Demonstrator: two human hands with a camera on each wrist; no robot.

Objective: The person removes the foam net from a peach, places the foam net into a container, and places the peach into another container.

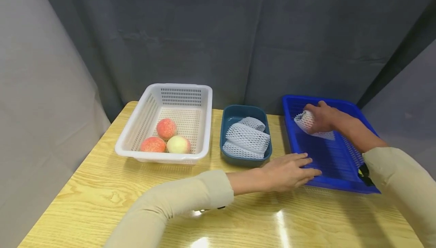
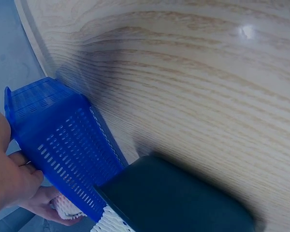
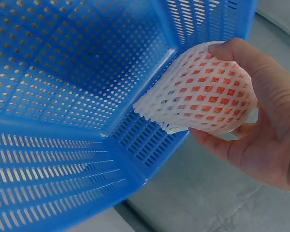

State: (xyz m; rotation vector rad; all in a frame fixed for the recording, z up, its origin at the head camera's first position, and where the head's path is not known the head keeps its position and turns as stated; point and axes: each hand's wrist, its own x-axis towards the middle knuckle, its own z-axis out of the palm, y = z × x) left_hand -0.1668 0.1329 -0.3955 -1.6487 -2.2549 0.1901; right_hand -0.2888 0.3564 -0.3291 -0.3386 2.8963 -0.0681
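Note:
In the head view my right hand (image 1: 321, 118) is over the back of the blue basket (image 1: 335, 183), gripping a peach in a white foam net (image 1: 307, 118). The right wrist view shows the red-spotted peach through the mesh of the foam net (image 3: 210, 92), with thumb and fingers around it. The net's loose end hangs toward the basket's corner. My left hand (image 1: 286, 172) lies at the basket's front left corner, its fingers extended over the rim. From the left wrist, that hand (image 2: 14, 179) appears against the basket's edge.
A dark teal bin (image 1: 245, 161) with several white foam nets (image 1: 246, 138) stands left of the blue basket. Farther left, a white basket (image 1: 163, 157) holds three peaches (image 1: 167, 129). A grey curtain (image 1: 190, 32) hangs behind the wooden table (image 1: 102, 191).

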